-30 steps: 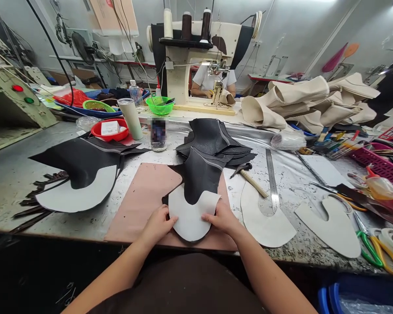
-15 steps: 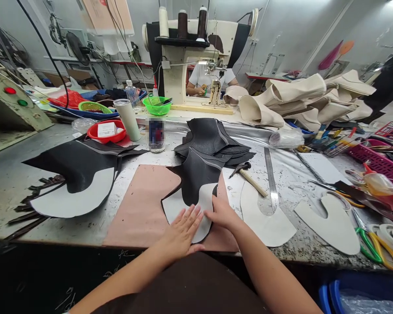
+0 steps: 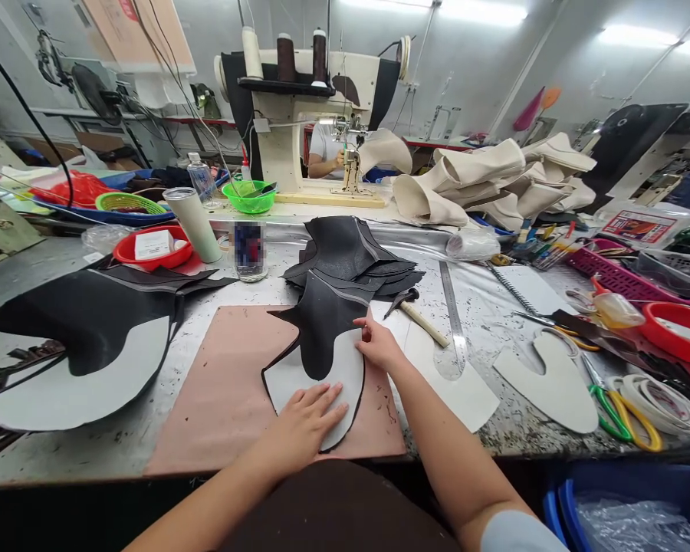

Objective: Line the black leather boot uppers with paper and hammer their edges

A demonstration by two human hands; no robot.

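— Hands first: what were they doing?
— Left hand lay flat, fingers spread, pressing the white lining down. Right hand pinched the lining's right edge where the black leather piece overlapped it.
— And underneath?
— Both pieces sat on a pink mat under the hands.
— Beyond that?
— A hammer lay just right of the right hand, a stack of black pieces behind it.
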